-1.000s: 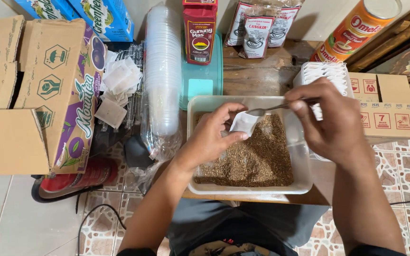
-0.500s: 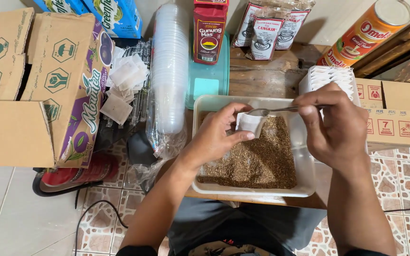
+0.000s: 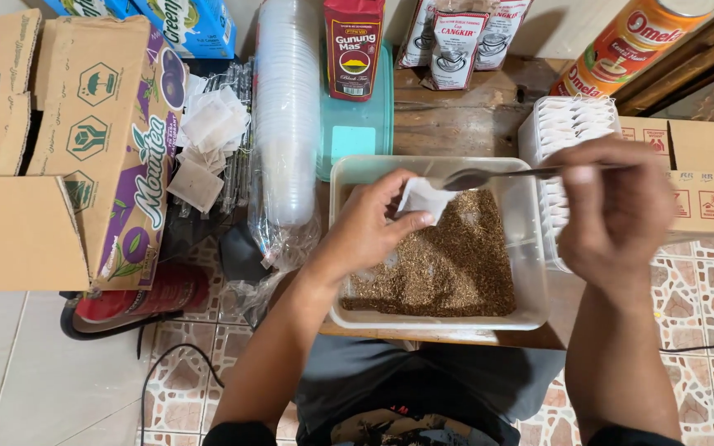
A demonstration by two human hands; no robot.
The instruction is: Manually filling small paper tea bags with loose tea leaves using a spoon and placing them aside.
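Filter bag (image 3: 425,198), small and white, sits pinched in the left hand (image 3: 369,235) above a clear tub (image 3: 530,248) of brown tea leaves; the right hand (image 3: 613,211) grips a spoon (image 3: 489,176) at its mouth. Behind stands a red carton (image 3: 354,48), an orange can (image 3: 621,49) further right.

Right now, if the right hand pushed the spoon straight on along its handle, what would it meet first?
The right hand holds the spoon pointing left; its bowl would probably meet the small white bag in the left hand, though depth is unclear.

spoon handle (image 3: 572,171) hidden in right hand (image 3: 617,206)
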